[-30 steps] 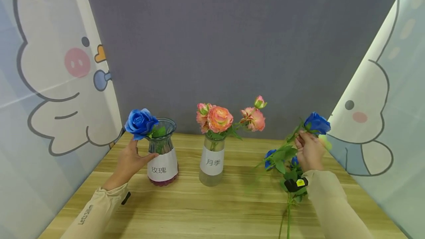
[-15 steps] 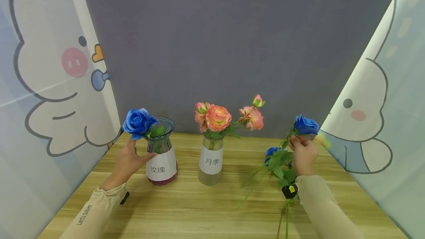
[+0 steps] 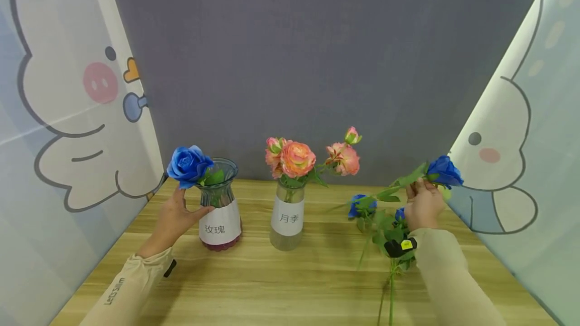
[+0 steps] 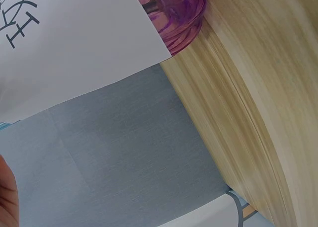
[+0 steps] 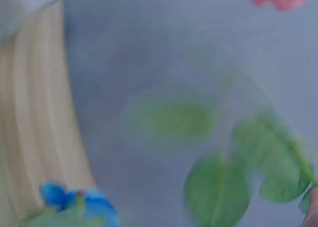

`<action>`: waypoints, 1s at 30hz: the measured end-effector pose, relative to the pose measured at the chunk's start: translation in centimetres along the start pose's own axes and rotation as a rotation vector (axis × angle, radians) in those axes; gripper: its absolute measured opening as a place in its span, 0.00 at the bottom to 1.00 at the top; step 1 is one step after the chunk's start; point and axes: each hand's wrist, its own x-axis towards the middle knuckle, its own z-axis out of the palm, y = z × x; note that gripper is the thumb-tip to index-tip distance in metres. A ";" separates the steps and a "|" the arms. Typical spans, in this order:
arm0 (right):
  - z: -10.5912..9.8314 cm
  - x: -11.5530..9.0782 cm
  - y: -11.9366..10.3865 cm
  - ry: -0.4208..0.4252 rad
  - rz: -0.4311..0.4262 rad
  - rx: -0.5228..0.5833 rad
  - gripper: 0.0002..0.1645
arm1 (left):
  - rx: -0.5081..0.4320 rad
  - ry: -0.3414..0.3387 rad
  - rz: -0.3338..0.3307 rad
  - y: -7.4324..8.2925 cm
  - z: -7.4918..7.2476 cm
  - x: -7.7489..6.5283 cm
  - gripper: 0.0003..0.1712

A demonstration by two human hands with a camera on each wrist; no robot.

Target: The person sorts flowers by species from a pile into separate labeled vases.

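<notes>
My left hand [image 3: 174, 223] holds the glass vase [image 3: 218, 197] at the left, its thumb on the front of the white label and its fingers at the vase's far left side. A blue rose [image 3: 189, 166] stands in that vase, leaning left over the rim. My right hand [image 3: 425, 208] pinches another blue rose [image 3: 445, 171] just below the bloom. This rose lies tipped, with its leafy stem stretching left above the table. More blue roses [image 3: 362, 206] lie under and beside the right hand. In the right wrist view, blurred leaves [image 5: 216, 189] of the held rose show.
A second labelled glass vase [image 3: 287, 225] stands mid-table, holding pink-orange flowers [image 3: 297, 159], one spray of which reaches right. The wooden table [image 3: 272, 286] ends at a grey backdrop [image 3: 290, 64]. Cartoon-printed curtains [image 3: 68, 84] flank it.
The right hand moved left, then back right with the rose. Its stem has swung up toward level, and the bloom now points right. The left hand stays at the vase.
</notes>
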 end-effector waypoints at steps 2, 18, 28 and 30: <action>0.3 0.1 -0.6 0.012 0.071 0.149 0.14 | 0.002 0.005 0.005 0.0 0.0 0.1 0.53; 1.4 -1.1 -1.8 0.110 0.168 0.297 0.06 | 0.021 0.024 0.031 -0.3 0.2 -0.1 0.54; 1.9 -2.6 -1.3 0.055 0.223 0.412 0.09 | -0.001 0.012 0.001 -0.2 0.2 -0.1 0.53; 2.0 -2.9 -1.3 0.048 0.243 0.431 0.09 | -0.002 0.008 -0.009 -0.2 0.2 -0.1 0.52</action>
